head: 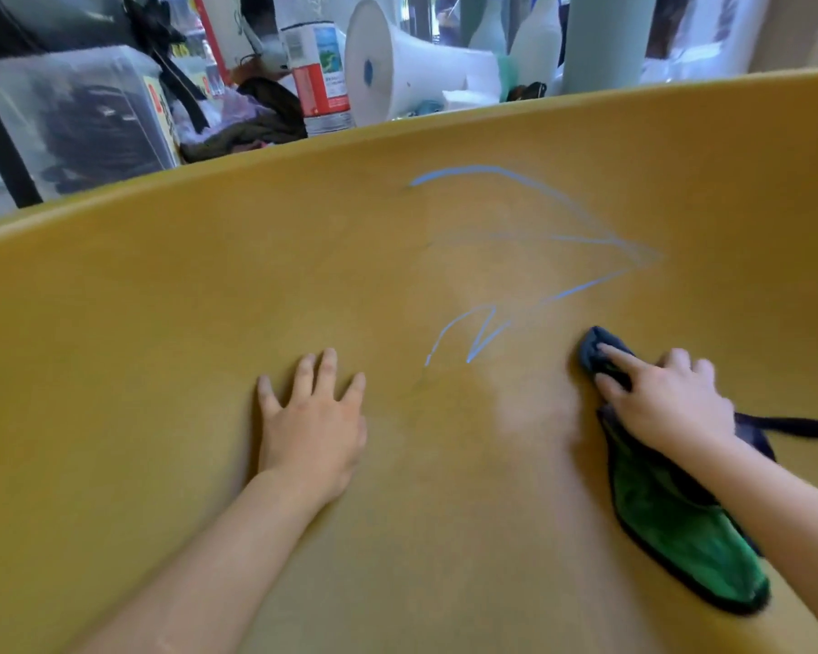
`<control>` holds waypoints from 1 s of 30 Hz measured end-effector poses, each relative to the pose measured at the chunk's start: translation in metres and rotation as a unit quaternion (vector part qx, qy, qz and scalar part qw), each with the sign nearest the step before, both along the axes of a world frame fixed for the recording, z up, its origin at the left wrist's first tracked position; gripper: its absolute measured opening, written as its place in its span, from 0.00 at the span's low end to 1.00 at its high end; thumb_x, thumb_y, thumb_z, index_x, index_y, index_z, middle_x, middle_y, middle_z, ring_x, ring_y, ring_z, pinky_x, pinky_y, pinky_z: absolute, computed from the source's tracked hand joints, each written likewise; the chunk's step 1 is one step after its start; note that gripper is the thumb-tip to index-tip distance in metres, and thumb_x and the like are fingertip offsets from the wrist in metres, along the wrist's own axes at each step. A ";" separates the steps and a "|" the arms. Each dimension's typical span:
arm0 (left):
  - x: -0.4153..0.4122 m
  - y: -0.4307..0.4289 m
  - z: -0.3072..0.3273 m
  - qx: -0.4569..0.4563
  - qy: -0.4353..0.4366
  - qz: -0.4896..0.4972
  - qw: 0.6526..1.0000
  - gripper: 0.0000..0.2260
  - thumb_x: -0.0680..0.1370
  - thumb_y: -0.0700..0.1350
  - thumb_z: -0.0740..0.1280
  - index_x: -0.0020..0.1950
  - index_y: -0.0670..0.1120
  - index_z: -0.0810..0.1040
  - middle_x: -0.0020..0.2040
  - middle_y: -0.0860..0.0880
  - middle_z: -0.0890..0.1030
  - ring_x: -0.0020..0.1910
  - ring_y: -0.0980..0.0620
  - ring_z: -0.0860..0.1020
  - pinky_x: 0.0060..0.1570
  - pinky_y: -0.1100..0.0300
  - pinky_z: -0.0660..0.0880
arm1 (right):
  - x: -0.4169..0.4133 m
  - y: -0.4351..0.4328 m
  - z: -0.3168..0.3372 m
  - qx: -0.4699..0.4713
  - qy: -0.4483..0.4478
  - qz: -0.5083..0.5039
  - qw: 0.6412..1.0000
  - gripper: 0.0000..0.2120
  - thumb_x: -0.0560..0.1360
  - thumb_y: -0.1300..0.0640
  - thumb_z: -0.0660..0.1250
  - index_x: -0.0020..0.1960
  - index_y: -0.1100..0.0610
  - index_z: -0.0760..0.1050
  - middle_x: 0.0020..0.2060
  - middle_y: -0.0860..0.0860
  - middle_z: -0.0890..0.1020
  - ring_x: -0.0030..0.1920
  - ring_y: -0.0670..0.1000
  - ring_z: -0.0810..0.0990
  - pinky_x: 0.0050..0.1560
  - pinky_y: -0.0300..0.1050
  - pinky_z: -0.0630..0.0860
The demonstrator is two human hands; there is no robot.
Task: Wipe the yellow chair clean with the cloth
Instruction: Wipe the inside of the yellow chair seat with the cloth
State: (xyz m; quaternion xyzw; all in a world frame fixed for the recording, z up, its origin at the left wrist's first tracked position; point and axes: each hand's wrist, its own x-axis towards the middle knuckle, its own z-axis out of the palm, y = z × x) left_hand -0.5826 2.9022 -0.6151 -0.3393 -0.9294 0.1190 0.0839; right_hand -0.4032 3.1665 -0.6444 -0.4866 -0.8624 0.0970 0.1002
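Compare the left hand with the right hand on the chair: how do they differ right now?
The left hand lies flat, fingers spread, on the bare yellow chair and holds nothing. The right hand holds the cloth against the seat, index finger stretched over its dark tip. The left hand sits left of the blue marks, the right hand to their right. Both rest on the seat surface.

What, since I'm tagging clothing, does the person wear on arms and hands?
Nothing that shows. The left forearm and right forearm are bare, no sleeves in view. The left hand and right hand carry no gloves, rings or watch.
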 end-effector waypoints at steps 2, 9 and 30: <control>0.001 0.002 -0.002 0.009 -0.016 0.013 1.000 0.23 0.81 0.53 0.51 0.77 0.56 0.53 0.79 0.47 0.45 0.77 0.45 0.45 0.69 0.34 0.51 | -0.031 -0.053 -0.014 0.012 0.026 0.017 0.999 0.24 0.78 0.39 0.53 0.72 0.42 0.60 0.61 0.56 0.71 0.64 0.60 0.67 0.58 0.55 0.73; 0.016 0.008 0.008 -0.028 -0.153 0.011 0.988 0.26 0.78 0.45 0.55 0.76 0.54 0.55 0.79 0.50 0.42 0.77 0.46 0.43 0.69 0.36 0.50 | -0.058 -0.152 -0.010 -0.011 -0.017 0.380 0.925 0.21 0.77 0.36 0.53 0.70 0.32 0.60 0.54 0.51 0.71 0.61 0.56 0.67 0.59 0.57 0.67; 0.154 0.093 -0.040 0.052 -0.214 -0.048 0.974 0.41 0.73 0.71 0.53 0.78 0.51 0.44 0.79 0.47 0.40 0.77 0.42 0.39 0.66 0.29 0.39 | 0.017 -0.008 -0.030 0.000 0.078 0.183 0.980 0.23 0.78 0.54 0.59 0.73 0.44 0.65 0.68 0.50 0.70 0.70 0.55 0.66 0.62 0.52 0.66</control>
